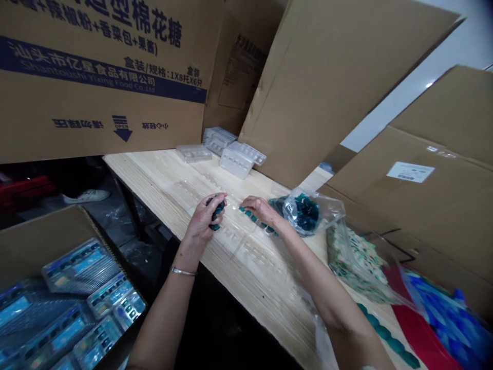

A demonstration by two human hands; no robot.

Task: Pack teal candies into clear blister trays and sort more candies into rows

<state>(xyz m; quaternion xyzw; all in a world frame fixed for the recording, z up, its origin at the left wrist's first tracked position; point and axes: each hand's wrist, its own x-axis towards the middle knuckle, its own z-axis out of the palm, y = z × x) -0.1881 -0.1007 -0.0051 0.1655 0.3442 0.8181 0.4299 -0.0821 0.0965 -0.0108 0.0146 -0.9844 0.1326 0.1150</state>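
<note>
My left hand (206,215) is closed around several small dark teal pieces (217,211), which show between the fingers above the table. My right hand (259,208) has its fingertips pinched at a small teal piece (242,209); whether it lifts or presses the piece is hard to see. Under this hand runs a row of the same teal pieces (253,218) in a clear plastic tray. More clear moulded trays (265,257) lie flat around both hands. Just right of my right hand, an open clear bag (302,211) full of teal pieces lies on its side.
Stacked clear trays (236,160) stand at the back of the wooden table (154,169). A bag of pale green pieces (354,254) lies at right, near a blue heap (449,308). Large cartons (154,113) wall the back. An open box of filled packs (80,264) stands lower left.
</note>
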